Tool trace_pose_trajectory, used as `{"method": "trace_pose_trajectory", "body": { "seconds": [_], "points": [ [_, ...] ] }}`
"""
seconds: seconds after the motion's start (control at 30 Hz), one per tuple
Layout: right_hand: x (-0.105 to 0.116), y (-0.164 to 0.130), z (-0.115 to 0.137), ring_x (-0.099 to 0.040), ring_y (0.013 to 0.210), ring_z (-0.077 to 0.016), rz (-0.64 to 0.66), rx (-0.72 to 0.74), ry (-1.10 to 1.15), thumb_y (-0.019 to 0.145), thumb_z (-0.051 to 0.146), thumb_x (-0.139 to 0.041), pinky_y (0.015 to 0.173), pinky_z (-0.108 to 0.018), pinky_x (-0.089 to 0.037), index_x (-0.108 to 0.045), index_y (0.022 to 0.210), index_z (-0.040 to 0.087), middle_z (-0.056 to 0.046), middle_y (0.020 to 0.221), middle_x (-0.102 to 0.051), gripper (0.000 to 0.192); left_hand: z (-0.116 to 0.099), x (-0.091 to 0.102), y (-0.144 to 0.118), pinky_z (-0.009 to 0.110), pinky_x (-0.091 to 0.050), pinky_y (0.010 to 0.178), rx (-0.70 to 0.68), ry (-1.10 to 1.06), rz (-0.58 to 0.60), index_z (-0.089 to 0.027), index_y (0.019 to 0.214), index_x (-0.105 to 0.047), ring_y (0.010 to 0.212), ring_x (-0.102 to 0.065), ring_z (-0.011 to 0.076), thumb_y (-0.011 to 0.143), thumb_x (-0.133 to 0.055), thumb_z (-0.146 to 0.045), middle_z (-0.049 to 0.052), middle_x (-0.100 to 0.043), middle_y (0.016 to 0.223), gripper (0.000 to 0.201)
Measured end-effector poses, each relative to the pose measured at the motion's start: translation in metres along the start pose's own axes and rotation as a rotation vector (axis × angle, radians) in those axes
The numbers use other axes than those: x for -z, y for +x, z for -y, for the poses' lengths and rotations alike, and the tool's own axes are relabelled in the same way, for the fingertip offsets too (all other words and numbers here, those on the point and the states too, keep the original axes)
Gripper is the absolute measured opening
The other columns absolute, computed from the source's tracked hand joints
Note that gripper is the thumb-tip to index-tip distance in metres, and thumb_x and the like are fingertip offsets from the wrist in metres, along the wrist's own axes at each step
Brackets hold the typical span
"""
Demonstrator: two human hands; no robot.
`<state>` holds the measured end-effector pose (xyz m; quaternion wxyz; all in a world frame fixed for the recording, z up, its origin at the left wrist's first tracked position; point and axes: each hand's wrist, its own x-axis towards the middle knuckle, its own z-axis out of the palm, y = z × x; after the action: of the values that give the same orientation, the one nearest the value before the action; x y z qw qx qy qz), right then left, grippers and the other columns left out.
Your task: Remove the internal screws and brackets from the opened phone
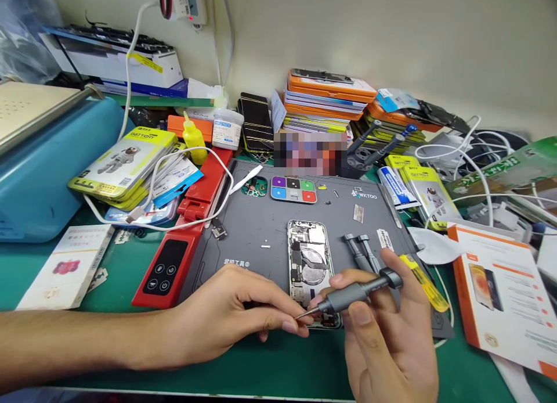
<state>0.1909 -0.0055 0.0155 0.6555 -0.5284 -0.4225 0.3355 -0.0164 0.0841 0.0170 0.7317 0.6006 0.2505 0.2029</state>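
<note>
While your right hand (387, 339) comes up from the bottom edge with its palm turned inward, its fingers are curled around a grey precision screwdriver (354, 294), thumb laid along the barrel and a fingertip near the swivel cap. Your left hand (221, 321) reaches in from the left, forearm lying low across the green bench mat (52, 275), fingers nearly closed, with thumb and forefinger pinched together right at the screwdriver's bit; whether something small sits between them you cannot tell from here. Both meet just over the lower end of the opened smartphone (311, 263), which lies back-up and upright in the middle of the grey repair mat (256, 229), its bottom edge hidden behind your fingers. Just right of the phone two more screwdrivers (359, 249) lie on the mat, and a yellow-handled tool (424, 281) rests close behind your right hand. Left of the mat a red device with touch buttons (167, 272) hems in that side, and a printed orange box (500, 292) crowds the right. Bare mat remains between the phone and the coloured screw tray (293, 189) above it.
</note>
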Motion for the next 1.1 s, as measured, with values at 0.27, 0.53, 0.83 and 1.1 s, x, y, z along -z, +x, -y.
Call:
{"method": "trace_pose_trajectory", "body": {
  "seconds": [0.27, 0.53, 0.83, 1.1],
  "points": [
    [-0.005, 0.009, -0.002, -0.075, 0.086, -0.0195, -0.271, 0.21, -0.046, 0.101, 0.018, -0.071, 0.065, -0.033, -0.069, -0.054, 0.159, 0.032, -0.005, 0.104, -0.075, 0.061, 0.0, 0.001, 0.001, 0.023, -0.058, 0.091, -0.196, 0.379, 0.084, -0.022, 0.114, -0.087, 0.093, -0.083, 0.0159, 0.112, -0.069, -0.029, 0.001, -0.089, 0.1, 0.019],
    [-0.024, 0.013, -0.008, -0.078, 0.09, -0.0205, -0.08, 0.639, -0.521, 0.091, -0.006, -0.069, 0.071, -0.035, -0.071, -0.05, 0.163, 0.031, -0.007, 0.112, -0.072, 0.083, 0.013, 0.0, -0.004, 0.037, -0.041, 0.064, -0.6, 0.942, 0.133, -0.018, 0.107, -0.076, 0.072, -0.064, 0.0182, 0.115, -0.058, -0.027, 0.001, -0.079, 0.085, 0.022],
    [-0.029, 0.01, -0.012, -0.079, 0.086, -0.0215, -0.005, 0.558, -0.59, 0.09, -0.004, -0.07, 0.067, -0.034, -0.071, -0.056, 0.157, 0.026, -0.009, 0.106, -0.072, 0.075, 0.017, -0.003, -0.007, 0.038, -0.037, 0.061, -0.774, 1.179, 0.158, -0.015, 0.094, -0.075, 0.071, -0.052, 0.0195, 0.107, -0.064, -0.016, 0.002, -0.065, 0.082, 0.017],
    [-0.026, 0.012, -0.015, -0.078, 0.088, -0.0211, 0.055, 0.604, -0.597, 0.089, -0.006, -0.068, 0.067, -0.033, -0.072, -0.055, 0.158, 0.021, -0.011, 0.109, -0.073, 0.075, 0.017, -0.003, -0.006, 0.038, -0.039, 0.06, -0.767, 1.214, 0.173, -0.017, 0.09, -0.073, 0.072, -0.051, 0.0187, 0.107, -0.062, -0.016, 0.002, -0.063, 0.082, 0.02]
  ]
}}
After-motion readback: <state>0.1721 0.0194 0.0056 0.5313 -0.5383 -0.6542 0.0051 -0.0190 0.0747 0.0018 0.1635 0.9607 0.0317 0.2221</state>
